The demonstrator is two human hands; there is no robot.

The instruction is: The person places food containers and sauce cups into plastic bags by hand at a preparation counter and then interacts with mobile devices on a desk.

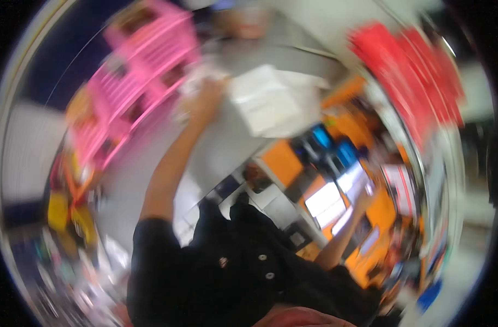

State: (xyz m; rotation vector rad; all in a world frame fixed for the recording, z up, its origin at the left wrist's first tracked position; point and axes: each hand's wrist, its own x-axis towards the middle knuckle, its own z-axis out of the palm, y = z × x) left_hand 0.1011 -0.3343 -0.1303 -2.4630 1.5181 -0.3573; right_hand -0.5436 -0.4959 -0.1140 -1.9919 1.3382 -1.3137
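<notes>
The view is strongly blurred. My left hand (208, 98) reaches forward over a grey table (220, 139), at crumpled whitish, clear-looking material (191, 90) beside a pink plastic basket rack (146, 61); whether the fingers grip it is not clear. Right of that hand lies a white sheet or flat bag (269, 98). Out to the right, my right hand (363, 192) is over an orange desk, at a small pale, bright object (369, 188) that is too blurred to name. Bright white screens or sheets (324, 204) lie just left of this hand.
Dark items with blue faces (322, 137) stand on the orange desk (380, 208). Red bags or cloths (400, 69) are at the upper right. Yellow tape-like rolls (58, 210) hang at the left, above many blurred small items. A tiled floor shows between table and desk.
</notes>
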